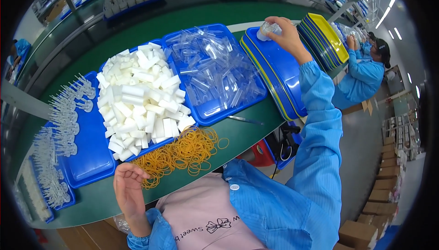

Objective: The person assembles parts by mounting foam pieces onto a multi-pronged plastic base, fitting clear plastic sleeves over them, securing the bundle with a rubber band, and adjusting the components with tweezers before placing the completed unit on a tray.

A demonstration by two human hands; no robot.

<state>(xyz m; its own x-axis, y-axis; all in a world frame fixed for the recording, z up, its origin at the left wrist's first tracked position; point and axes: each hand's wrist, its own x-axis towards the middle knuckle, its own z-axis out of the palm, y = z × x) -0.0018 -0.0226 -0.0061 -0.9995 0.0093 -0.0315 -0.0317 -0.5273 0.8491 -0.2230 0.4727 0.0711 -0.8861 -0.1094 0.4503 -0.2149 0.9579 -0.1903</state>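
My right hand (286, 35) reaches out to the far right, its thumb and fingers closed around a small translucent plastic cup (264, 33). That cup is at the far end of the top blue tray of a stack (279, 69). Nearer to me, my left hand (128, 188) is raised by the table's front edge, fingers loosely curled and nothing visible in them. Beside it lies a heap of yellow-brown rubber bands (183, 154). Behind the bands, one blue tray is heaped with white foam blocks (141, 99), and another holds clear plastic tubes (219, 67).
On the left, blue trays (87, 158) carry rows of clear stemmed plastic parts (66, 112). A thin pen-like tool (245, 120) lies before the tube tray. Yellow, green and blue trays (324, 39) are stacked at right, near a co-worker in blue (363, 74). Cartons (384, 183) line the floor.
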